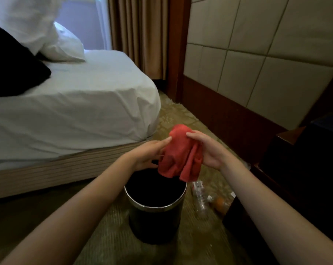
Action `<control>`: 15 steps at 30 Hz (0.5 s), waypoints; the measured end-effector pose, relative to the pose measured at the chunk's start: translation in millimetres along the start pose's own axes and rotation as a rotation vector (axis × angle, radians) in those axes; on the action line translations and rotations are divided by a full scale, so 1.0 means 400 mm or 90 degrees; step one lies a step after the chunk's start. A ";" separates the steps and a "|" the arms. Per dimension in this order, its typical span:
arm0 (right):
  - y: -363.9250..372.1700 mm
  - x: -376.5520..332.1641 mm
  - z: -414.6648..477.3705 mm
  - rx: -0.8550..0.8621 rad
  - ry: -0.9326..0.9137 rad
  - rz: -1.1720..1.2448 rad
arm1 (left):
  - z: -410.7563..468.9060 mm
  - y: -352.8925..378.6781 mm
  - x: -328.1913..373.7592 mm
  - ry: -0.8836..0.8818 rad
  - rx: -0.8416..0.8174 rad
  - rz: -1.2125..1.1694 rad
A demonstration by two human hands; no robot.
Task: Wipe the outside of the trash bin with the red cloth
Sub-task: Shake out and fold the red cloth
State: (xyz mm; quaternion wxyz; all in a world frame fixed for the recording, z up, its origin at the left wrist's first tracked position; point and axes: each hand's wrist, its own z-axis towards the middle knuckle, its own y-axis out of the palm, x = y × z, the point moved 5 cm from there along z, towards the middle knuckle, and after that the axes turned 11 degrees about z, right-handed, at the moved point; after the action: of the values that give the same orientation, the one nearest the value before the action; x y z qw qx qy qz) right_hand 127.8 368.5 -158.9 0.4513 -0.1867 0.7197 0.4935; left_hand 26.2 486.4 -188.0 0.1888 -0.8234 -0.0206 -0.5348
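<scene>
A round black trash bin (156, 224) with a shiny metal rim stands upright on the carpet just in front of me. Above its far rim hangs the crumpled red cloth (181, 155). My right hand (209, 150) grips the cloth from the right, thumb laid over its top. My left hand (148, 152) touches the cloth's left side with its fingers stretched out; whether its lower fingers pinch the fabric is hidden. Neither hand touches the bin.
A bed with a white sheet (71, 104) fills the left. Clear plastic bottles and litter (205, 197) lie on the carpet right of the bin. A dark wooden cabinet (303, 169) stands at the right, below a padded wall (267, 54).
</scene>
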 end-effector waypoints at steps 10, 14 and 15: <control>0.082 -0.007 0.000 0.050 -0.034 -0.186 | -0.091 -0.093 0.036 0.095 0.043 -0.051; 0.079 -0.036 -0.011 0.109 -0.045 -0.543 | -0.128 -0.146 0.083 0.157 0.148 0.021; 0.077 -0.041 -0.013 0.114 -0.043 -0.596 | -0.137 -0.156 0.096 0.174 0.177 0.070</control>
State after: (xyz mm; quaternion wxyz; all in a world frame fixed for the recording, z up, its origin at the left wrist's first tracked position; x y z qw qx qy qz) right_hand 112.0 374.6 -128.1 0.6626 -0.4350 0.5828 0.1793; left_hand -20.1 519.6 -116.0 0.3309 -0.7092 -0.0234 -0.6221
